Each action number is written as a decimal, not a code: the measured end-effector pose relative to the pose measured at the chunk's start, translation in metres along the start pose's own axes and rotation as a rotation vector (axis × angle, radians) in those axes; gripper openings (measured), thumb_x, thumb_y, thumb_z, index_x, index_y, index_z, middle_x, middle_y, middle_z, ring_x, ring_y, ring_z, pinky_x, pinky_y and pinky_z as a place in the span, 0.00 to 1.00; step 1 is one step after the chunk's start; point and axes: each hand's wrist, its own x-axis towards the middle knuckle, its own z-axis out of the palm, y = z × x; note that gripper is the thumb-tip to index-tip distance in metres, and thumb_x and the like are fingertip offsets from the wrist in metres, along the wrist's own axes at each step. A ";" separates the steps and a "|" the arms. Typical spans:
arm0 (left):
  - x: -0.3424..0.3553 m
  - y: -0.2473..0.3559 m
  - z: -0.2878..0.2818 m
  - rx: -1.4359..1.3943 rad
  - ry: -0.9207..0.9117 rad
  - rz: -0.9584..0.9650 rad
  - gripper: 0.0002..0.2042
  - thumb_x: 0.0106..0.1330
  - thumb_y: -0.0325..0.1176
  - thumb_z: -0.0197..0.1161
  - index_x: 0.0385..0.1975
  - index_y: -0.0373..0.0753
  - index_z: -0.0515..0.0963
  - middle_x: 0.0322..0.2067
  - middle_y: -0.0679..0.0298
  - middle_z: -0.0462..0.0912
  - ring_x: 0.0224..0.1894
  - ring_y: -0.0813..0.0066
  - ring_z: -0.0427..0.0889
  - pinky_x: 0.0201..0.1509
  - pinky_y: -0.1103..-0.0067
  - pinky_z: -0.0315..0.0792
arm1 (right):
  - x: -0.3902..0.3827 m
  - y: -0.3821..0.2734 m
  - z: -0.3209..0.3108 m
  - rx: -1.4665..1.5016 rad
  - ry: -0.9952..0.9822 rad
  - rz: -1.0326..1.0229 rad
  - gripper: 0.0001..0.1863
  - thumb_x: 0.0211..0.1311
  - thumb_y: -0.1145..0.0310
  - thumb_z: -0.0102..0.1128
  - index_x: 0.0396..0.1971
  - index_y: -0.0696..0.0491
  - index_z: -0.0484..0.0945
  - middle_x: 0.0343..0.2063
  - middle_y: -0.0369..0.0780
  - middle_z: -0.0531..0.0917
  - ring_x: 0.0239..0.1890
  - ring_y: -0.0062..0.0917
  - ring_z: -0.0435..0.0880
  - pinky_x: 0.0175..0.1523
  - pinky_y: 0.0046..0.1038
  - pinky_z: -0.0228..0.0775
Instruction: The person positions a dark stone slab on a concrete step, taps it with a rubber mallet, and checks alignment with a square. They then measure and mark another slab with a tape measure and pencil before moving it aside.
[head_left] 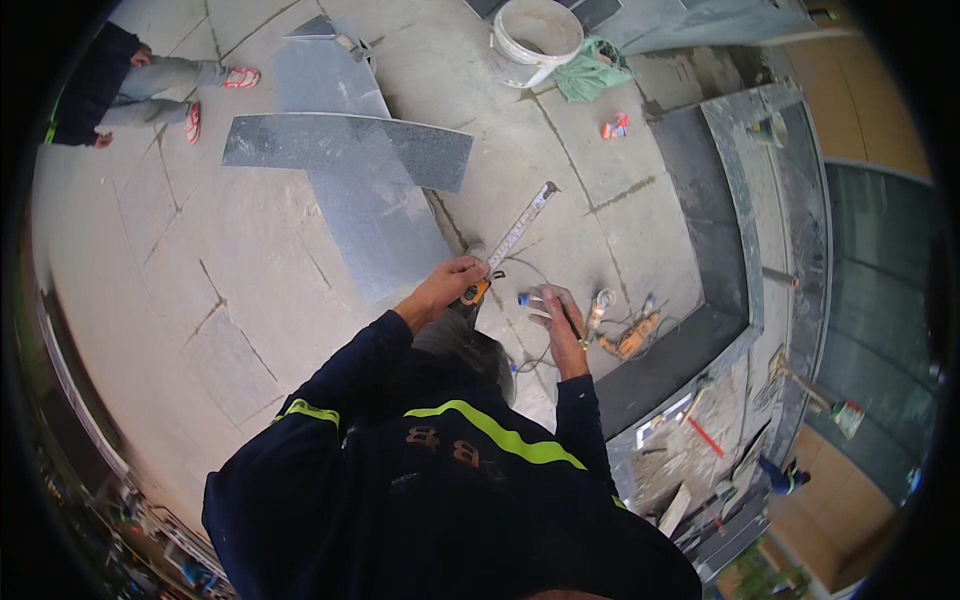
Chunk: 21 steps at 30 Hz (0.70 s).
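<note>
My left hand (pixel 446 288) is closed around an orange and black tape measure (pixel 476 292). Its pale metal blade (pixel 520 228) sticks out, slanting up and to the right over the floor. To its right is my right hand (pixel 562 322), fingers partly curled, with a thin dark pencil-like stick (pixel 572 324) held across it. A small blue piece (pixel 523 299) shows by the right fingertips; whether they touch it I cannot tell. Beyond my left hand lie two grey stone slabs, the lengthwise slab (pixel 375 235) partly beneath the crosswise slab (pixel 290 142).
An orange corded power tool (pixel 636 336) lies right of my right hand, with cables around it. Dark stone edging (pixel 712 215) bounds the floor on the right. A white bucket (pixel 510 62) and green bag (pixel 590 72) stand at the far side. Another person (pixel 165 80) is at upper left.
</note>
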 end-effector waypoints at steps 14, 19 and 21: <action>0.138 0.054 0.177 -1.025 0.526 0.404 0.10 0.86 0.41 0.58 0.50 0.43 0.81 0.42 0.68 0.84 0.50 0.76 0.84 0.50 0.71 0.81 | 0.205 -0.132 -0.013 -0.129 -0.645 0.222 0.20 0.81 0.68 0.60 0.65 0.60 0.77 0.53 0.39 0.85 0.56 0.24 0.85 0.62 0.28 0.78; 0.211 0.065 0.209 -0.847 0.806 0.289 0.17 0.83 0.42 0.62 0.65 0.45 0.81 0.55 0.67 0.86 0.55 0.76 0.83 0.59 0.66 0.77 | 0.316 -0.155 -0.050 -0.356 -0.854 0.186 0.13 0.78 0.69 0.63 0.54 0.60 0.83 0.43 0.36 0.86 0.47 0.20 0.84 0.54 0.25 0.77; 0.242 0.071 0.221 -0.877 0.886 0.366 0.17 0.82 0.39 0.64 0.66 0.44 0.80 0.56 0.65 0.86 0.55 0.74 0.84 0.59 0.67 0.78 | 0.368 -0.166 -0.064 -0.515 -0.935 0.190 0.11 0.77 0.68 0.64 0.50 0.59 0.85 0.40 0.34 0.85 0.43 0.18 0.83 0.50 0.24 0.75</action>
